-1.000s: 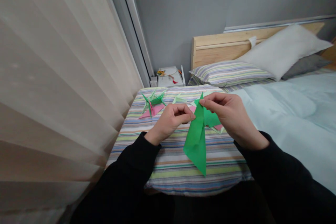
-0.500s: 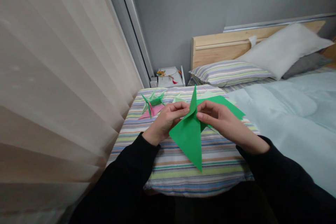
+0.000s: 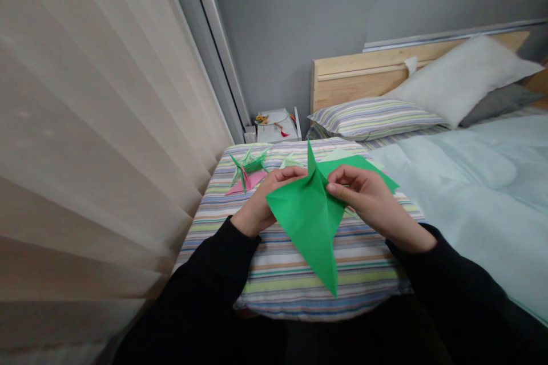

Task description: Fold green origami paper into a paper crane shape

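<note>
Between my hands, above the striped cloth, is a folded sheet of green origami paper point(image 3: 306, 217), one point up and a long point hanging down toward me. My left hand point(image 3: 268, 197) grips its left side; the paper hides part of those fingers. On the right, the thumb and fingertips of my right hand point(image 3: 363, 191) pinch the paper near its upper middle. Behind my right hand lies a flat stack of green paper point(image 3: 381, 174). Folded green paper pieces point(image 3: 257, 164) and a pink folded paper point(image 3: 252, 181) rest beyond my left hand.
A striped cloth point(image 3: 291, 296) covers the surface under my hands. The curtain point(image 3: 107, 154) hangs close on the left. At right is a bed with a pale blue quilt point(image 3: 483, 182), pillows and a wooden headboard point(image 3: 355, 80). A small white stand point(image 3: 274, 132) is behind.
The green paper has spread wider, its left corner shifting left and its lower point dropping slightly. My right hand has moved a little right, still pinching the paper.
</note>
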Demonstrator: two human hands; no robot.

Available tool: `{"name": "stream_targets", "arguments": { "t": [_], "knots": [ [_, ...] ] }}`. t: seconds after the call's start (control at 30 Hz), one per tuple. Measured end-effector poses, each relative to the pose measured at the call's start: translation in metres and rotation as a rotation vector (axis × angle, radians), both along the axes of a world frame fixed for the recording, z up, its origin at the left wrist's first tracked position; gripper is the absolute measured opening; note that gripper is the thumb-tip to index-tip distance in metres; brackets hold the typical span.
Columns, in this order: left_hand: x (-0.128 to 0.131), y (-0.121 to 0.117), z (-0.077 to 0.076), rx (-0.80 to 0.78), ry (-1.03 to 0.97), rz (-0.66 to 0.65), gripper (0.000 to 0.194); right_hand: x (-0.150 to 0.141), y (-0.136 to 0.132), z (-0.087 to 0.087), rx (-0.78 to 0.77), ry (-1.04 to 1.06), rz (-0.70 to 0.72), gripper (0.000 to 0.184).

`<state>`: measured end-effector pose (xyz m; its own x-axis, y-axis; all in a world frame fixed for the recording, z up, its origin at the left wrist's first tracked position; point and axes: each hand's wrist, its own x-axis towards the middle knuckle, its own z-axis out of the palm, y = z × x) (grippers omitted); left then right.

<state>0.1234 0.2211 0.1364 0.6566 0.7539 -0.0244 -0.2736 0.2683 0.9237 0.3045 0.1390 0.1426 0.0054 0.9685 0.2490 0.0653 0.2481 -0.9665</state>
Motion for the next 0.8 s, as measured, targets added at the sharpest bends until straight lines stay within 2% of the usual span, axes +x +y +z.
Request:
{"name": "stream_targets", "arguments": {
  "t": [0.13,0.27,0.3,0.43,0.67,0.8],
  "knots": [
    [0.0,-0.002,0.003,-0.025,0.005,0.02,0.038,0.004,0.001,-0.006,0.055,0.0,-0.13,0.029],
    [-0.002,-0.004,0.006,-0.064,-0.029,0.01,0.061,0.011,0.005,-0.011,0.123,-0.087,-0.292,0.025],
    [-0.003,-0.004,0.006,-0.05,-0.013,0.004,0.062,0.013,0.006,-0.012,0.142,-0.117,-0.325,0.024],
    [-0.003,-0.005,0.003,0.056,0.093,0.012,0.045,0.02,0.009,-0.015,0.185,-0.193,-0.391,0.021],
    [0.001,-0.002,-0.001,0.031,0.113,0.086,0.043,0.039,0.007,-0.013,0.202,-0.211,-0.503,0.017],
    [0.001,0.0,-0.002,0.054,0.146,0.179,0.04,0.049,0.001,-0.013,0.126,-0.158,-0.479,0.019]
  ]
}}
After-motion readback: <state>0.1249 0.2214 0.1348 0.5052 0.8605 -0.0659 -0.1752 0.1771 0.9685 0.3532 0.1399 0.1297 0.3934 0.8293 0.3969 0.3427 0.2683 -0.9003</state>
